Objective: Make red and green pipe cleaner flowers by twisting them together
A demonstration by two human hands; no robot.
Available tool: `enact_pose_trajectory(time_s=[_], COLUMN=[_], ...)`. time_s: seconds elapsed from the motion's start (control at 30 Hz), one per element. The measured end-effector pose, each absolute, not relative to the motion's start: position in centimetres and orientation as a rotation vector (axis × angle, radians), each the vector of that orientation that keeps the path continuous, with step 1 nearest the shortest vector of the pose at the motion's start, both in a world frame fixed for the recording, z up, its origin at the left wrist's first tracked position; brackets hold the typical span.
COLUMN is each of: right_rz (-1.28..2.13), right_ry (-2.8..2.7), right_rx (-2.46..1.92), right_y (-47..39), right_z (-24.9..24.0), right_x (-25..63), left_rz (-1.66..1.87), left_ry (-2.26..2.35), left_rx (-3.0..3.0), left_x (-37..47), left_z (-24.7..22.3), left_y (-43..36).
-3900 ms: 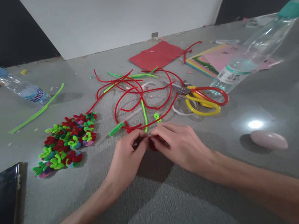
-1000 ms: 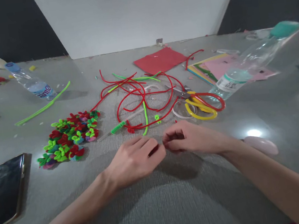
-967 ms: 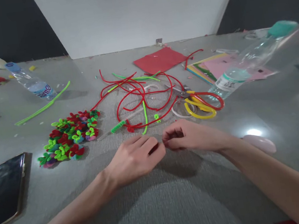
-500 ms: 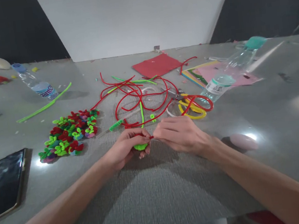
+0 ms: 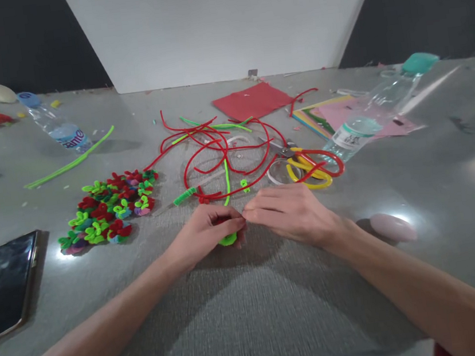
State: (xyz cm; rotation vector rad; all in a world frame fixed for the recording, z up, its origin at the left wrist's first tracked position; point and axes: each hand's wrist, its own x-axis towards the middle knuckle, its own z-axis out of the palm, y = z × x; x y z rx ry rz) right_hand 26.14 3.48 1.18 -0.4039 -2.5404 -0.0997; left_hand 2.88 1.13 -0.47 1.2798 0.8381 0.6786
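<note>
My left hand (image 5: 209, 229) is closed around a small bright green fuzzy pipe-cleaner piece (image 5: 228, 240), whose lower part shows below the thumb. A bit of red shows inside the curled fingers. Fingertip to fingertip with it, my right hand (image 5: 287, 213) is pinched on the end of a red pipe cleaner, now almost wholly covered by the fingers. Just beyond the hands lie loose red pipe cleaners (image 5: 185, 176), a green pipe cleaner (image 5: 227, 182), a green coil on a thin stick (image 5: 185, 196) and a tiny green twist (image 5: 245, 185).
Pipe-cleaner flowers (image 5: 102, 212) cluster on the left, near a phone (image 5: 11, 286) and a water bottle (image 5: 62, 130). Scissors (image 5: 309, 163) with red and yellow handles lie right of centre, beside another bottle (image 5: 353, 135). Red sheet (image 5: 252, 101) and coloured papers (image 5: 320, 116) lie behind; a pinkish oval object (image 5: 393, 228) is at right.
The left thumb has come forward over the green piece, and the red tip that showed between the hands is now covered. The view has shifted slightly.
</note>
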Motion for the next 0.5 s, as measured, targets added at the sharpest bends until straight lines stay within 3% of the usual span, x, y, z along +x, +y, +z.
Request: enact_pose_trajectory(time_s=[0.5], right_rz=[-0.087], right_ry=[-2.398], right_rx=[-0.337], right_y=[3.66], right_z=[0.71], right_x=[25.86], left_rz=[0.669], left_ry=[0.635], left_rx=[1.290], left_x=[1.95], left_z=[0.00], left_y=[1.01])
